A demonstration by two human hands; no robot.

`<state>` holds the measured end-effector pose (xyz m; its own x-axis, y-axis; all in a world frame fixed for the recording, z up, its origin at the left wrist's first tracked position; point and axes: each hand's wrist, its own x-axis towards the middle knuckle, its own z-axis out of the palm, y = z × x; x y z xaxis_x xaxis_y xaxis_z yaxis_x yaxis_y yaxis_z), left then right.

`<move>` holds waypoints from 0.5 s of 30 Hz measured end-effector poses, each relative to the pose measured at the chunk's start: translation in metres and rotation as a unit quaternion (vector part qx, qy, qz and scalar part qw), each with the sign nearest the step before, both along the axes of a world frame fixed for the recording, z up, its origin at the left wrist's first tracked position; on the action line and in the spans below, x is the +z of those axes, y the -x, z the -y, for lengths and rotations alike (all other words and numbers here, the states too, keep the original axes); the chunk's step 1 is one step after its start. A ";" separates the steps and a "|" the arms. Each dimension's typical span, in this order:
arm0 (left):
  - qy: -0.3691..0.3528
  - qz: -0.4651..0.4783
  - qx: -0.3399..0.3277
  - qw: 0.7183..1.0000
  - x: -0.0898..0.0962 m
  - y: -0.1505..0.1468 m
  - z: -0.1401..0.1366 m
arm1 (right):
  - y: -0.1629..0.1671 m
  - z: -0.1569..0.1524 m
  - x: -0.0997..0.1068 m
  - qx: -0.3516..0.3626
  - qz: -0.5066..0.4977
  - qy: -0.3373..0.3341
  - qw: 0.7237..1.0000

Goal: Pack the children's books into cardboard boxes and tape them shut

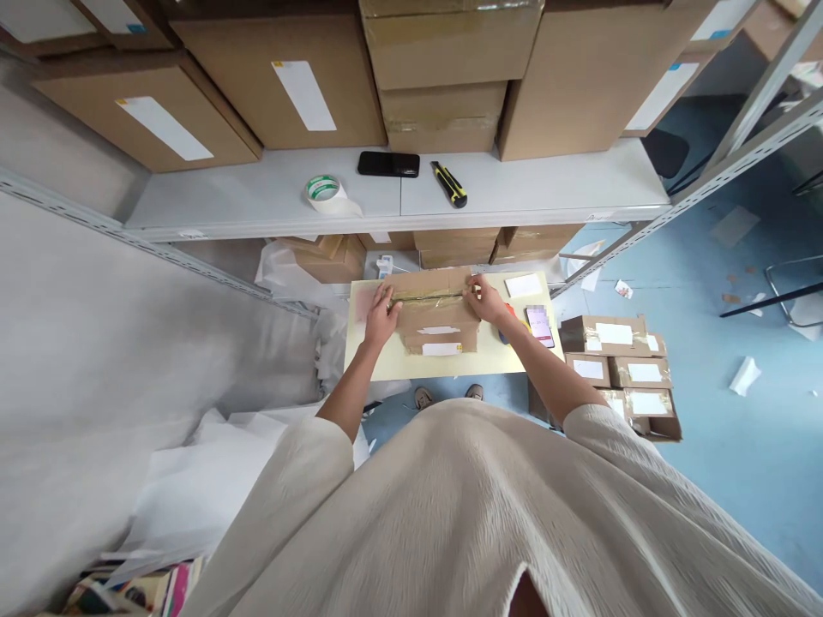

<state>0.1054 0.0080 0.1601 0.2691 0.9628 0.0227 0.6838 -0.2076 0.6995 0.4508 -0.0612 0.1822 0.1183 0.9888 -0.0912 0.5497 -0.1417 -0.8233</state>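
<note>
A cardboard box [437,317] with white labels lies on a pale yellow table [386,368]. Shiny clear tape [428,300] runs along its seam from side to side. My left hand [381,319] rests on the box's left edge, fingers stretched and slightly apart. At the right end of the seam, the fingers of my right hand [485,302] are bent and drawn together against the box's edge. What lies between those fingertips is too small to make out. Beyond my right forearm lie a phone with a lit screen [540,326] and a white paper [523,285].
Above the table, a grey shelf [244,193] carries a tape roll [325,190], a dark phone [388,164], a yellow-black utility knife [449,184] and large cartons [450,51]. Small labelled boxes [614,334] are stacked at right on the blue floor. White wrapping sheets [199,480] lie at left.
</note>
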 end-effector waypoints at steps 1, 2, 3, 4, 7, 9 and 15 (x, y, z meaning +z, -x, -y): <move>-0.005 -0.001 0.005 1.000 0.002 0.004 0.001 | 0.005 0.003 -0.002 0.004 -0.002 0.004 1.000; -0.008 -0.004 0.007 1.000 0.004 0.007 0.003 | 0.009 0.007 -0.004 0.007 -0.003 0.009 1.000; -0.007 -0.006 0.006 1.000 0.006 0.010 0.006 | 0.013 0.012 -0.007 0.006 -0.005 0.014 1.000; -0.004 -0.009 0.001 1.000 0.007 0.011 0.009 | 0.016 0.016 -0.010 0.002 -0.007 0.019 1.000; 0.014 -0.013 -0.021 1.000 0.003 0.006 0.023 | 0.015 0.030 -0.021 -0.020 -0.011 0.034 0.999; 0.026 -0.016 -0.031 0.999 -0.003 -0.003 0.034 | 0.007 0.036 -0.026 -0.036 -0.008 0.050 0.998; 0.059 -0.027 -0.038 0.997 -0.015 -0.026 0.053 | -0.010 0.047 -0.037 -0.080 -0.022 0.059 0.995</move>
